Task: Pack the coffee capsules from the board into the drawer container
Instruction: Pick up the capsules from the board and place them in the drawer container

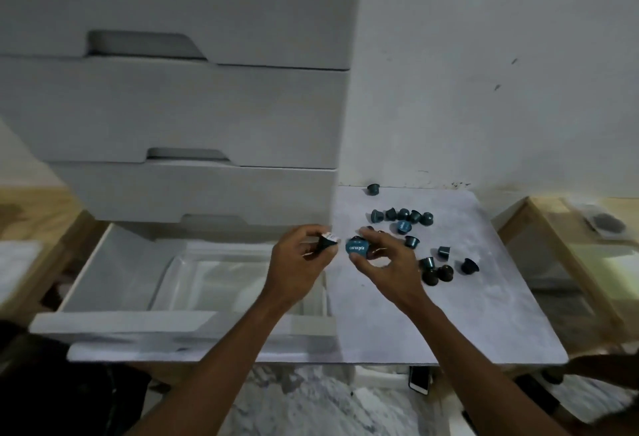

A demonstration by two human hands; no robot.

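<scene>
Several dark teal coffee capsules (403, 216) lie scattered on a white board (484, 304) at the right. One capsule (373, 189) sits alone at the board's far edge. My left hand (297, 262) pinches a dark capsule (326, 242) over the right end of the open bottom drawer (121, 273). My right hand (383, 259) holds a teal capsule (357, 248) with its printed lid facing me, just over the board's left edge. A clear tray (193, 273) lies inside the drawer.
A white drawer unit (173, 107) with its upper drawers closed stands behind the open drawer. A white wall rises behind the board. Wooden frames flank the scene at left and right (553, 245). A phone (420, 380) lies on the floor under the board.
</scene>
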